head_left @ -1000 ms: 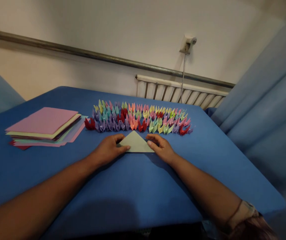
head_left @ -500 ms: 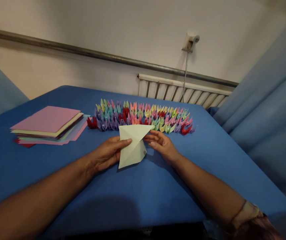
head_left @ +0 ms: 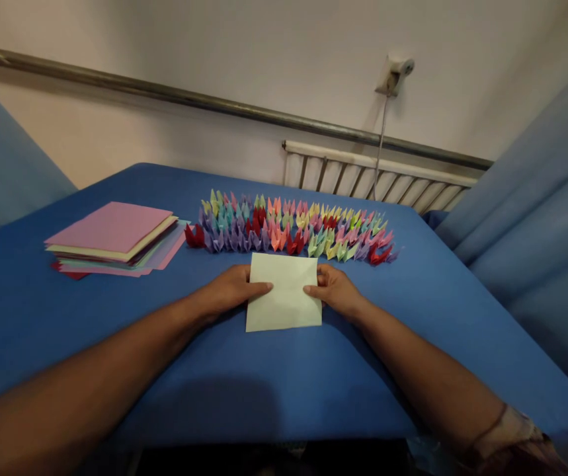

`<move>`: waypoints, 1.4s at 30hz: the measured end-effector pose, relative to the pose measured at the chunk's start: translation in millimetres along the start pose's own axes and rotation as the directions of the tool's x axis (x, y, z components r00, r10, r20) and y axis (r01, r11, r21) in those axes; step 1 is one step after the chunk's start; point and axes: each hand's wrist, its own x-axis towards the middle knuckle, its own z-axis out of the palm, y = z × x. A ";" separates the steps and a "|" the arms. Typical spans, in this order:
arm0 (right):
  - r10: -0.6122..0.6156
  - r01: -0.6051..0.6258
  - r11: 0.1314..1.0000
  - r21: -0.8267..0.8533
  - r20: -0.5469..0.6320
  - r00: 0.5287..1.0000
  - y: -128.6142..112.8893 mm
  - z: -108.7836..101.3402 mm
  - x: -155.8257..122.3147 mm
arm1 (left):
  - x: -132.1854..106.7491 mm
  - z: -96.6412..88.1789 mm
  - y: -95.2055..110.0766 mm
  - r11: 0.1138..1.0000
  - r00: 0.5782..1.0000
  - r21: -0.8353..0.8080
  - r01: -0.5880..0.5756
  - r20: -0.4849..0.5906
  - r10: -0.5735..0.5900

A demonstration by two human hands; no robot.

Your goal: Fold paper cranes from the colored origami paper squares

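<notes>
A pale green square of paper (head_left: 284, 293) lies flat and unfolded on the blue table (head_left: 264, 377). My left hand (head_left: 234, 291) grips its left edge, thumb on top of the sheet. My right hand (head_left: 336, 289) pinches its right edge the same way. Just beyond the sheet stand rows of several small folded paper cranes (head_left: 293, 228) in many colours.
A stack of coloured paper squares (head_left: 118, 238), pink on top, lies at the left of the table. A radiator (head_left: 377, 182) and a metal rail run along the wall behind. Blue curtains hang at the right and the far left.
The paper was a folded triangle lying on the table a second ago. Both hands lifted it, opened it out, and now it lies flat as a full square.
</notes>
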 end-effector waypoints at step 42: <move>-0.150 0.070 0.633 -0.771 -0.034 0.988 -2.8 -20.2 -0.1 | 21.4 -8.9 -16.8 0.511 0.910 0.803 -0.308 0.092 0.405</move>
